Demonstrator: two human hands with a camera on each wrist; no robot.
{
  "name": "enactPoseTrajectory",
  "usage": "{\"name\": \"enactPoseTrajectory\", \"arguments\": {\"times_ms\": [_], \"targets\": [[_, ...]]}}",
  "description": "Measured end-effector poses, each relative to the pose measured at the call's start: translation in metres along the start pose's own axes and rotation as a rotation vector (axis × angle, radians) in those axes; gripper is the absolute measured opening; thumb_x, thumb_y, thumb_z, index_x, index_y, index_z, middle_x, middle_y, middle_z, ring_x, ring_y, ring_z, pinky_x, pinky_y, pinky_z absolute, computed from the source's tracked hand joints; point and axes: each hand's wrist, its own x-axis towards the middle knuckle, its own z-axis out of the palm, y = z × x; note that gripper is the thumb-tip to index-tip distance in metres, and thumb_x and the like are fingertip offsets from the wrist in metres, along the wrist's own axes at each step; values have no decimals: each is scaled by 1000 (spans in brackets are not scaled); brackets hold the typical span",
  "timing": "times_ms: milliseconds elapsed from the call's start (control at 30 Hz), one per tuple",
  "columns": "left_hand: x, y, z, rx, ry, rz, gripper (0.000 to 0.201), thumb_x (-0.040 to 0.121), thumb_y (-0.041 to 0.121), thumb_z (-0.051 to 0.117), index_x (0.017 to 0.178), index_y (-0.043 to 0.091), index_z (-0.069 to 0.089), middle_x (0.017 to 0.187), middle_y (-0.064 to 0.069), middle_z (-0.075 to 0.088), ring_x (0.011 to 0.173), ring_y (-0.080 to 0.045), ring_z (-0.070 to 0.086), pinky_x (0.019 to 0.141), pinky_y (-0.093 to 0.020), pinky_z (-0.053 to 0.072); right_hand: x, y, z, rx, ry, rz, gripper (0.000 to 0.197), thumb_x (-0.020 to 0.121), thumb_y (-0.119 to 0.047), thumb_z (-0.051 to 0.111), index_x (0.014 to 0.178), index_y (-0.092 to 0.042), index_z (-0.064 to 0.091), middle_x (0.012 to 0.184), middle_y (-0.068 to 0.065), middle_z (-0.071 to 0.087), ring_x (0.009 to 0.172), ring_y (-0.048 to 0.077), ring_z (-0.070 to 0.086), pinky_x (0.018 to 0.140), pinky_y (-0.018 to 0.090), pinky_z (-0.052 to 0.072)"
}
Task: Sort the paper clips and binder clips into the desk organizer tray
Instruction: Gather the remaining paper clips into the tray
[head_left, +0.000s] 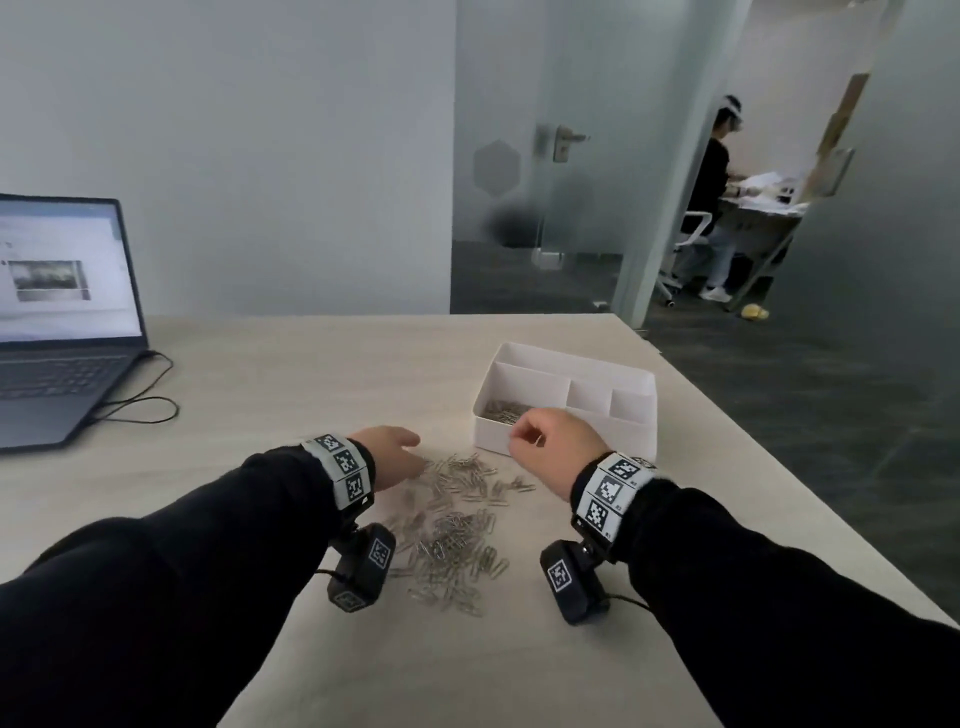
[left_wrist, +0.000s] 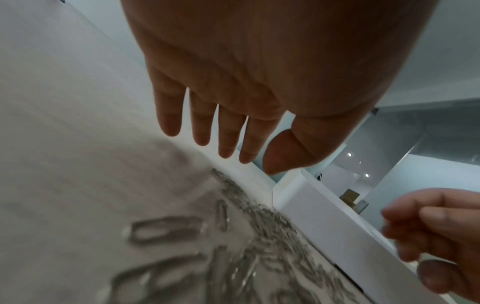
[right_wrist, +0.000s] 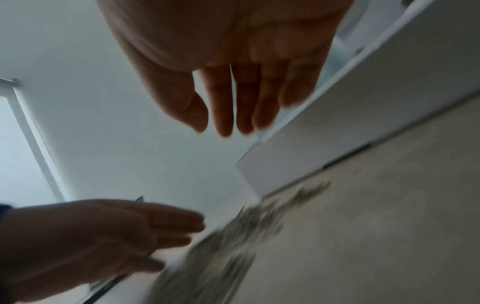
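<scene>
Your paper clips (head_left: 457, 519) lie in a loose heap on the table (head_left: 311, 374), strung out from you toward the white organizer tray (head_left: 631, 387), whose long side runs left to right; more clips sit in its near-left compartment. Your left hand (head_left: 390, 457) hovers flat, fingers straight, over the heap's far-left edge. Your right hand (head_left: 553, 441) is empty at the tray's near wall, fingers loosely bent.

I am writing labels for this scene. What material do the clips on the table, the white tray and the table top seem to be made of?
Paper clips: bent metal wire, silvery, with small glints.
Organizer tray: matte white with thin straight walls; plastic or coated card, I cannot tell which.
Table: pale wood-grain surface, matte, probably laminate rather than solid wood.
</scene>
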Motion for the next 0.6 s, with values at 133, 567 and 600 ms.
{"name": "enactPoseTrajectory", "arguments": {"times_ms": [133, 567, 600], "targets": [[-19, 7, 8, 143, -100, 94, 50, 92, 29, 50, 141, 17, 48, 145, -6, 49, 133, -25, 45, 109, -34, 37, -6, -14, 27, -182, -317, 63, 42, 86, -39, 58, 126, -28, 61, 135, 2, 56, 118, 22, 57, 100, 30, 45], [-29, -11, 6, 78, 30, 118, 46, 91, 22, 49, 137, 25, 54, 137, 2, 57, 122, -19, 56, 104, -31, 44, 1, -29, 28, -149, -247, 33, 35, 91, -26, 52, 124, -26, 64, 129, -2, 64, 114, 17, 59, 95, 24, 44], [-28, -14, 5, 124, 13, 80, 48, 91, 25, 48, 139, 24, 51, 139, -1, 55, 123, -21, 55, 104, -34, 45, 5, -30, 29, -181, -284, 40, 38, 92, -26, 51, 128, -26, 61, 134, 0, 60, 117, 18, 58, 96, 25, 43]]}}
